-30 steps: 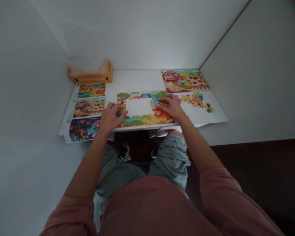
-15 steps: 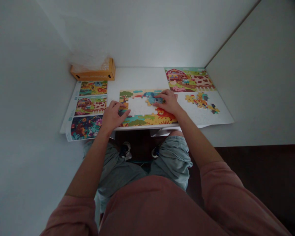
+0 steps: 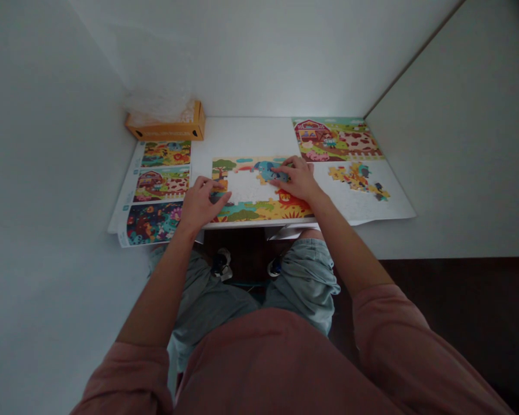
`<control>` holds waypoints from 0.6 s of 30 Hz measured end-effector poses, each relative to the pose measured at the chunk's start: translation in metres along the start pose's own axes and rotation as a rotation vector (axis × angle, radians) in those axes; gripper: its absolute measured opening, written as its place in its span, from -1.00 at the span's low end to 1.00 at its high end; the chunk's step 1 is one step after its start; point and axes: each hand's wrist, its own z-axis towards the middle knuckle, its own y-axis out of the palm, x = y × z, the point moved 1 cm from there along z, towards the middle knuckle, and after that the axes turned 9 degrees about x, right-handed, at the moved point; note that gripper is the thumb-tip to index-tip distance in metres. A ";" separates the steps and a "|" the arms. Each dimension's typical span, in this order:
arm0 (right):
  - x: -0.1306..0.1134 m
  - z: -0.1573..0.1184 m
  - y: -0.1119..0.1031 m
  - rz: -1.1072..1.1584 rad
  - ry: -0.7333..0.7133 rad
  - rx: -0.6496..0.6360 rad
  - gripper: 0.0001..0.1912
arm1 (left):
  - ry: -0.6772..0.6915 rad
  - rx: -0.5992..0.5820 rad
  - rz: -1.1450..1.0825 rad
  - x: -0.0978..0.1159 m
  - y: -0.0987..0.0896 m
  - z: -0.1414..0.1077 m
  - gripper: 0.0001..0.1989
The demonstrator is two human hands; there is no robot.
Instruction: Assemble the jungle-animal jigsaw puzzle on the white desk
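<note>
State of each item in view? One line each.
left hand: fingers down at the left edge of the gap, grip unclear
right hand: fingers on the blue pieces, grip unclear
lion puzzle: partly assembled, blank gap in the middle
farm puzzle: flat, looks assembled
loose pieces: unassembled, in a cluster
orange box: plastic wrap showing on top
</note>
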 end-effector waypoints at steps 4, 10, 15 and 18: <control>-0.011 -0.006 -0.003 0.022 -0.069 -0.012 -0.65 | 0.001 0.004 0.017 0.000 0.000 0.000 -0.71; -0.015 -0.011 -0.002 0.006 -0.077 -0.022 -0.68 | -0.003 0.005 0.032 0.003 -0.001 0.001 -0.73; 0.008 -0.023 -0.018 -0.006 0.018 0.042 -0.67 | 0.065 0.031 0.143 0.008 -0.001 0.002 -0.72; 0.044 -0.044 -0.039 -0.045 0.135 0.113 -0.70 | 0.098 0.039 0.200 0.011 0.001 0.004 -0.70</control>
